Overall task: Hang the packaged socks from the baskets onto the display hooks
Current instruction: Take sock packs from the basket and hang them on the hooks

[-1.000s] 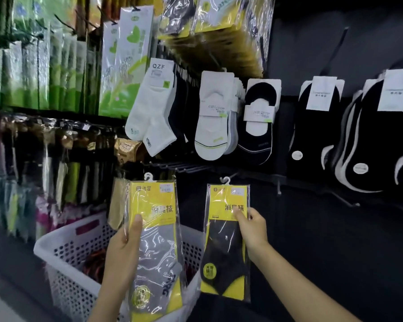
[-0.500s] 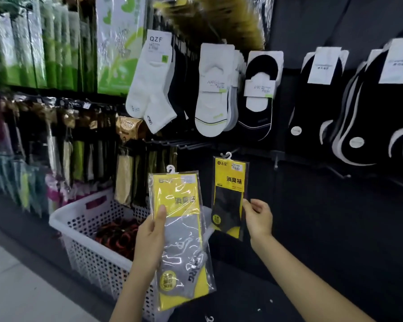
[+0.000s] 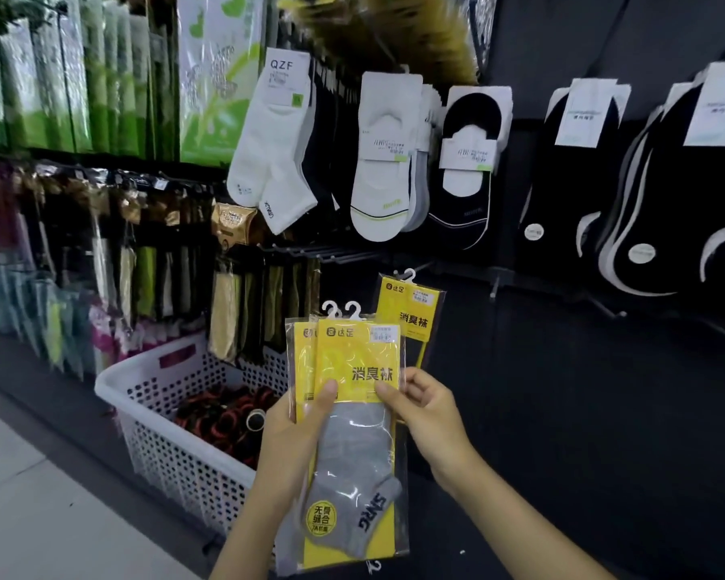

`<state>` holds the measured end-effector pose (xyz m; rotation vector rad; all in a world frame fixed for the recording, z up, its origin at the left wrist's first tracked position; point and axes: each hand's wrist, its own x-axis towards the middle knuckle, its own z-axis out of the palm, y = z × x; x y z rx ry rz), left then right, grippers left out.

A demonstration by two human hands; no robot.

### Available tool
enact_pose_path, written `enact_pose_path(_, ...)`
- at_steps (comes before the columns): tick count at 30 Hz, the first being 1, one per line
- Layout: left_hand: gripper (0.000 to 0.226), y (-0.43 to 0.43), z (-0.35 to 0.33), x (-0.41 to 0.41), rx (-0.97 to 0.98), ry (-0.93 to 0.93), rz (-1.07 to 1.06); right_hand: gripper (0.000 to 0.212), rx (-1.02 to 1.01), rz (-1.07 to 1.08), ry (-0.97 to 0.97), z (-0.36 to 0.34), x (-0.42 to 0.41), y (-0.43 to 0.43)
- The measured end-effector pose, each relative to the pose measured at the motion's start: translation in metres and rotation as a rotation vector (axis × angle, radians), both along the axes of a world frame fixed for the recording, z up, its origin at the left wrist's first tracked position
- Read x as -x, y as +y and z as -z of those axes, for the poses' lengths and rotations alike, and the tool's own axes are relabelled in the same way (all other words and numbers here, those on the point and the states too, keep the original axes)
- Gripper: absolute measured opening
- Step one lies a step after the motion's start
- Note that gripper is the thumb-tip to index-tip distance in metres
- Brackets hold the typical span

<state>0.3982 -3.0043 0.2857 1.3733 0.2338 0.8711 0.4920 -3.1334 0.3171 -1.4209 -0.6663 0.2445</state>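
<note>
Your left hand (image 3: 294, 437) holds two grey sock packs (image 3: 352, 433) stacked one on the other, thumb pressed on the yellow card and the other fingers hidden behind. Your right hand (image 3: 425, 416) touches the right edge of the same stack; its fingers (image 3: 388, 393) are lightly curled, and the thumb pinches the front pack. Two white hanger hooks (image 3: 342, 310) stand side by side at the top of the stack. A third yellow pack (image 3: 411, 311) is just behind, higher and to the right; it seems to hang already on the dark wall, though its peg is not visible.

The danger, I think, is in the separation. The plastic film is smooth, so when you pull the front pack away, the back one may slide out of the left thumb and drop to the floor or into the white basket (image 3: 143, 383) beside you. The two hooks are very close together and may catch each other. Also the free display hooks (image 3: 310, 251) above are thin and dark against a dark wall, so the small hanger can easily miss the tip. Another risk is a wrong row, because the neighbouring pegs carry other sock types.
</note>
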Motion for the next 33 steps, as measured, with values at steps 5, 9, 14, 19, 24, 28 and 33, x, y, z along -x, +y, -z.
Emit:
enact_pose_path(5,0.049,0.008,0.006,0.001,-0.103,0.078,-0.069,0.007,-0.042,-0.01,0.078,0.005,-0.005,-0.006)
enact_pose_path(9,0.046,0.019,0.007,0.005,-0.077,0.058,-0.153,0.01,-0.105,0.18,0.037,-0.002,-0.019,-0.011)
enact_pose_path(14,0.037,0.03,0.008,0.009,-0.092,0.051,-0.251,0.002,-0.128,0.312,-0.045,-0.017,-0.037,-0.01)
enact_pose_path(19,0.03,0.044,0.012,0.01,-0.089,0.045,-0.252,0.002,-0.055,0.355,-0.101,-0.026,-0.054,0.005)
enact_pose_path(24,0.037,0.048,0.012,0.012,-0.088,0.036,-0.268,0.007,-0.007,0.373,-0.038,-0.019,-0.07,0.025)
enact_pose_path(28,0.042,0.044,0.009,0.012,-0.11,0.044,-0.28,0.011,-0.045,0.407,0.18,-0.012,-0.088,0.036)
enact_pose_path(33,0.044,0.039,0.009,0.009,-0.092,0.015,-0.259,0.025,-0.029,0.568,0.309,-0.003,-0.106,0.037)
